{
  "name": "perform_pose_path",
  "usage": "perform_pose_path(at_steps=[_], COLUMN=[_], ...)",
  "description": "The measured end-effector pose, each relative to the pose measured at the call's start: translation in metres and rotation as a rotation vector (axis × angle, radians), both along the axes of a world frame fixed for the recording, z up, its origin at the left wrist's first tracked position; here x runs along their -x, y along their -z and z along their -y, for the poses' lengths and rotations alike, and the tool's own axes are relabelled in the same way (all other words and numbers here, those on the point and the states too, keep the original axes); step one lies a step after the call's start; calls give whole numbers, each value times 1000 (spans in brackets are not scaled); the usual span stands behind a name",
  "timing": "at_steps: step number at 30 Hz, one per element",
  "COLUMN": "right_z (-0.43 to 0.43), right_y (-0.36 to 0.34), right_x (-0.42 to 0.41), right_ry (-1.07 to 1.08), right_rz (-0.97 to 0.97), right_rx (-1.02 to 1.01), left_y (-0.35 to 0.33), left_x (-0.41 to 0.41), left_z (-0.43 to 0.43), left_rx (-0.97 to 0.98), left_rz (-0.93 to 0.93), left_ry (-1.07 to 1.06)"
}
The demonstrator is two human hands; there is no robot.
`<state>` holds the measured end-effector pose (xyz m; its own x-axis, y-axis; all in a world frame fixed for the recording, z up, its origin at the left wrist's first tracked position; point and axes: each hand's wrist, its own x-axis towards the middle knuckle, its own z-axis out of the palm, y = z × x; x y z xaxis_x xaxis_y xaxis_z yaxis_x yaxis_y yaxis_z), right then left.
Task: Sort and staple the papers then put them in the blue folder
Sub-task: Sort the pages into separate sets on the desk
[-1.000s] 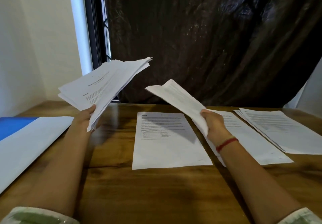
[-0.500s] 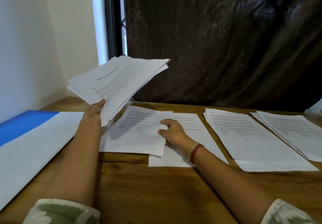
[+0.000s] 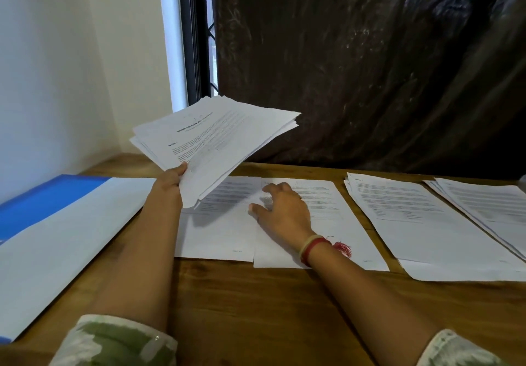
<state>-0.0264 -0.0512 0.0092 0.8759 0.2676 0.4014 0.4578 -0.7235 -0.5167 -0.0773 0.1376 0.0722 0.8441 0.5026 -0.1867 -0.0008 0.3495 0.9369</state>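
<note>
Papers, unsorted stack (image 3: 216,140): held fanned and tilted above the tabletop (image 3: 256,308) in the left hand (image 3: 170,179), thumb on top at one lower corner, sheets splayed and uneven at the far edge.

Single sheet (image 3: 219,232): lying flat under and just left of the right hand (image 3: 280,209), its right edge overlapping the neighbouring sheet (image 3: 327,217). The right hand rests on both with fingers spread, pressing rather than gripping, nothing held in it.

Two further piles (image 3: 412,223) and (image 3: 489,209): to the right of the right hand, each slightly ragged, the nearer one showing a stray sheet poking out at its near end.

Blue folder (image 3: 42,203): left of the left forearm, open, a pale inner leaf (image 3: 71,237) showing. No stapler in view.

Risks, as judged:
- Corner-only grip on a fanned stack; sheets could slide out and scatter over the sorted piles.
- The overlapped sheets under the right hand may merge into one pile and be stapled together wrongly.
- A drag of the right forearm could skew the loose sheets beneath it.
- Ragged piles may staple crooked unless squared first.
</note>
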Motion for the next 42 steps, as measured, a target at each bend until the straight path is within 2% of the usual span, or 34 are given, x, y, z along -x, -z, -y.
perform_pose_path(at_steps=[2, 4, 6, 18, 28, 30, 31, 33, 35, 37, 40, 42], right_z=[5, 4, 2, 1, 0, 0, 2, 9, 27, 51, 73, 76], right_y=[3, 9, 13, 15, 13, 13, 10, 4, -8, -21, -38, -42], right_x=[-1, -1, -2, 3, 7, 1, -1, -11, -21, -30, -27, -25], right_ry=[-76, -160, -219, -229, -179, -154, -127, -31, 32, 52, -3, -112], right_rz=[-16, -31, -35, -76, -23, -3, 0, -58, -223, -320, -431, -584], right_rx=[51, 206, 275, 298, 334, 237, 115, -252, -698, -968, -835, -826], left_y=[0, 1, 2, 9, 16, 19, 22, 27, 31, 29, 29, 32], left_x=[1, 0, 0, -9, -21, -24, -25, -30, -35, -37, -43, -48], left_z=[2, 4, 6, 6, 5, 3, 2, -5, -10, -9, -10, -9], left_rx=[16, 31, 72, 91, 142, 139, 126, 82, 38, 0, -63, -114], left_rz=[-29, -48, -66, -54, 4, 42, 76, 136, 178, 188, 173, 168], left_ry=[-34, -43, -29, -14, 8, 34, 66, 125, 195, 249, 280, 322])
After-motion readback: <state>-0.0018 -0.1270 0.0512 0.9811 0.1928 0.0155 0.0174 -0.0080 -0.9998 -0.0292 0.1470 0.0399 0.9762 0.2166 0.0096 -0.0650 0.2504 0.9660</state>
